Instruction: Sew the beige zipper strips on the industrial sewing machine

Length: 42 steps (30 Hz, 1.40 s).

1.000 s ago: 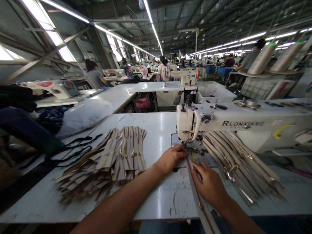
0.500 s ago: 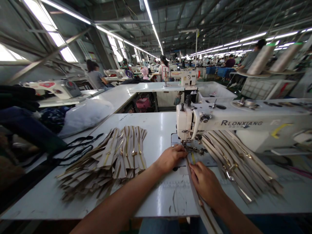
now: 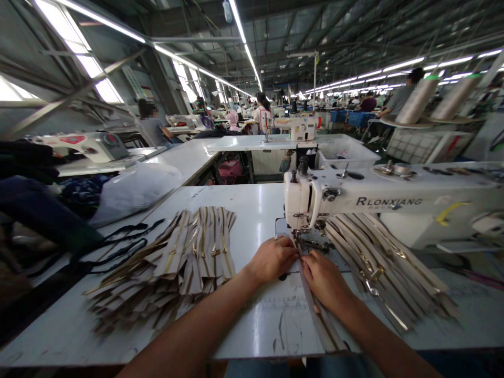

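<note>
Left hand point(image 3: 274, 258) and right hand point(image 3: 326, 279) hold a zipper point(image 3: 318, 319), its length slanting away toward the sewing machine point(image 3: 298, 202).

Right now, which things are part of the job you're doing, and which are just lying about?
Part of the job:
beige zipper under the left hand and right hand
RLONXIANG sewing machine
probably the left zipper pile and right zipper pile, which look alike

Seemingly just lying about:
black straps
pale plastic bag
dark fabric at far left
</note>
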{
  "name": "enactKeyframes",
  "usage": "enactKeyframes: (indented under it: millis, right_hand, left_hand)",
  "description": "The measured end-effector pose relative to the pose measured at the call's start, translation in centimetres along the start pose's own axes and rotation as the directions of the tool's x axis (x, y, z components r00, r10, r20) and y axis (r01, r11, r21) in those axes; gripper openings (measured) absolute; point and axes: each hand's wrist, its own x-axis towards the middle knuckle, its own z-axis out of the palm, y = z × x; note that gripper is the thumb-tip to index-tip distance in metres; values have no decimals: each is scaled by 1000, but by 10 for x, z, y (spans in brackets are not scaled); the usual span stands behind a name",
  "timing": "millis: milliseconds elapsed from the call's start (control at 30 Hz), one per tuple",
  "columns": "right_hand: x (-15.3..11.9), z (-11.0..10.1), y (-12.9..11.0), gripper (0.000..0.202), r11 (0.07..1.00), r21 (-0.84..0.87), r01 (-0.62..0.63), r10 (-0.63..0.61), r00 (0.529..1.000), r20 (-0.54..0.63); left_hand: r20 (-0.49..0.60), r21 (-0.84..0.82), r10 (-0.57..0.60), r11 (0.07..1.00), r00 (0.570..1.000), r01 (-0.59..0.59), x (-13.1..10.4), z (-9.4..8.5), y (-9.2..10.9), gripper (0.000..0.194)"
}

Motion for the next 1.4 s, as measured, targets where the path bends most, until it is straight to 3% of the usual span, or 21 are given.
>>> enactKeyframes:
  millis: [167,467,733,1033,1200,1300,1400]
  right_hand:
    - [11,2,0,25,995,-97,-22,20,1000,-19]
    - [12,9,0,28,995,-81,-62,55,995,-86]
    - [14,12,-1,33,990,-123,-64,57,996,-62]
    - [14,50,25,40,993,-100,68,-84,983,-161]
    - [18,62,36,42,993,-76,86,-98,980,-175]
    - [20,72,39,39,991,-43,128,-133,976,-172]
    - [19,81,33,40,980,-8,201,-199,964,-176]
  left_hand:
    - [-16,1,-15,1000,1000,15,1,1,-1,21]
    - [-29,-34,-41,999,999,40,-1,7,-4,20]
    - [-9,-43,-40,998,999,39,2,2,-2,19]
    - [41,43,-39,998,998,37,2,6,-1,11]
    - [78,68,-50,997,996,45,3,7,-2,13]
    - [105,85,-128,989,986,119,0,3,5,15]
    - [146,85,-320,947,936,310,-5,-4,13,17]
